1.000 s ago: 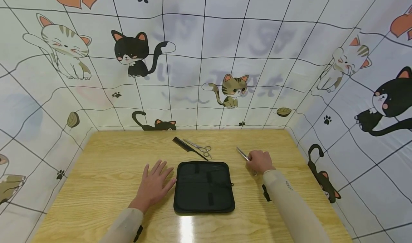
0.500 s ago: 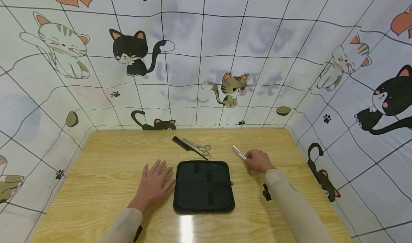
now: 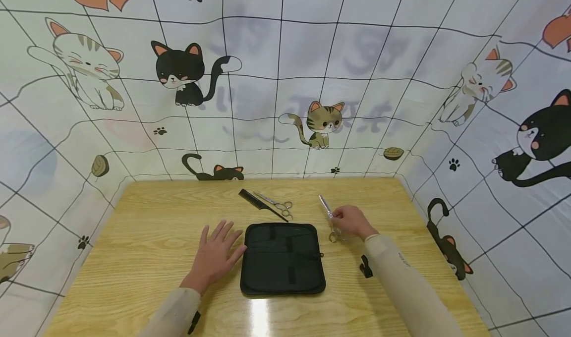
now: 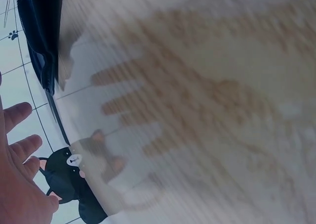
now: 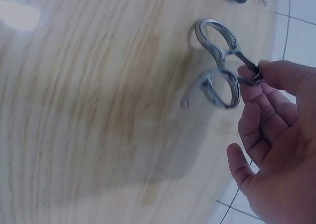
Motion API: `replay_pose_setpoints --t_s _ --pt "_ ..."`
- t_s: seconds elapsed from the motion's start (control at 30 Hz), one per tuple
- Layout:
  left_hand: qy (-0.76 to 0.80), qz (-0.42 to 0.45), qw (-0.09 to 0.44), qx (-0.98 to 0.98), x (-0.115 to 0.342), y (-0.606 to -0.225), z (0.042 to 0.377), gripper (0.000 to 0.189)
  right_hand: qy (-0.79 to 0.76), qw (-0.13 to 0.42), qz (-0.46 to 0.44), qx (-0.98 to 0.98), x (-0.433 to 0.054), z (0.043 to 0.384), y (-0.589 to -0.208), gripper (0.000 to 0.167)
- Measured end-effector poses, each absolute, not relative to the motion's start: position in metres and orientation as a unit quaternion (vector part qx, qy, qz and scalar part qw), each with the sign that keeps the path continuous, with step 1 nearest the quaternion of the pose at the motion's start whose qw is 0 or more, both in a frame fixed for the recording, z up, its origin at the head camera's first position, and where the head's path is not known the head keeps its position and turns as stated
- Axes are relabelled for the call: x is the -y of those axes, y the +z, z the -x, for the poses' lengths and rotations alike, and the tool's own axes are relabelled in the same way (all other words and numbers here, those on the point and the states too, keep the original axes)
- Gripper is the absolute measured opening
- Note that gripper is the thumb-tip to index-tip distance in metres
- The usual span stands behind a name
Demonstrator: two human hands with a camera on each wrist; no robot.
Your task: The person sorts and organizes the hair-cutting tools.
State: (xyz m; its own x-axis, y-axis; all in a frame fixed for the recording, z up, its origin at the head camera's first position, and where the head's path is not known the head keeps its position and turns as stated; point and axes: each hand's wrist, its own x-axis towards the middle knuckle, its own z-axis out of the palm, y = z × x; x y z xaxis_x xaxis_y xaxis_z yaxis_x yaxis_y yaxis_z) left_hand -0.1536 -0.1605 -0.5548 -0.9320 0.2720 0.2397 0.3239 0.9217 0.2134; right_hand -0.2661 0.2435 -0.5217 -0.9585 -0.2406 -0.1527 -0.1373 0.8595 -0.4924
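Note:
In the head view, my right hand (image 3: 352, 220) pinches a pair of silver scissors (image 3: 324, 205) to the right of a flat black case (image 3: 283, 280). Their blades point away from me, toward the wall. From the right wrist, the scissors' finger rings (image 5: 217, 56) show past the thumb and forefinger, above the wood; the other fingers are loosely bent. My left hand (image 3: 211, 257) lies with spread fingers at the case's left edge, its fingertips touching or close to it. Behind the case lie a black tail comb (image 3: 254, 200) and a second pair of scissors (image 3: 267, 198).
A light wooden table (image 3: 147, 238) carries everything. Cat-printed white sheeting (image 3: 258, 104) stands behind it and along both sides. A black strap (image 3: 367, 266) hangs under the right sleeve.
My right hand has shifted left, toward the case, with the scissors. Their blades have swung to point more straight away, and the rings now show. My left hand has barely moved.

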Motion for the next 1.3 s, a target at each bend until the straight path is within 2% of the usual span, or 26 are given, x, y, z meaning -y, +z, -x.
replay_pose_setpoints --t_s 0.3,0.5,1.3 --pt "-0.129 0.165 0.123 0.97 0.148 -0.549 0.157 0.049 -0.309 0.09 0.105 -0.941 -0.229 0.263 -0.509 0.02" --pt "-0.131 0.164 0.102 0.972 0.135 -0.543 0.161 0.05 -0.328 0.066 0.133 -0.933 -0.22 0.261 -0.504 0.022" --pt "-0.151 0.181 0.091 0.968 0.063 -0.513 0.178 0.049 -0.415 0.073 0.132 -0.897 -0.154 0.245 -0.494 0.014"
